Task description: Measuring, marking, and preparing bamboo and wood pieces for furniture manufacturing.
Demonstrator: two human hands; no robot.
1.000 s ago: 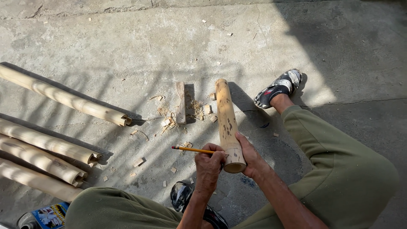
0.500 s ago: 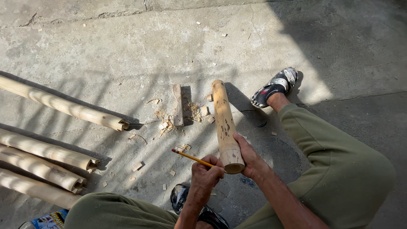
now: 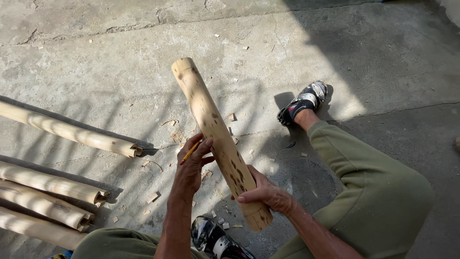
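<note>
Lifted now, bamboo piece point(image 3: 215, 136) (brown-spotted) held by both hands, left hand point(image 3: 191, 165), right hand point(image 3: 263, 192)

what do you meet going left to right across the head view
bamboo poles on the floor → left hand with a pencil → held bamboo piece → right hand → sandalled foot

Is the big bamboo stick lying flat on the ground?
No, both hands hold the bamboo stick up off the concrete floor, tilted.
</note>
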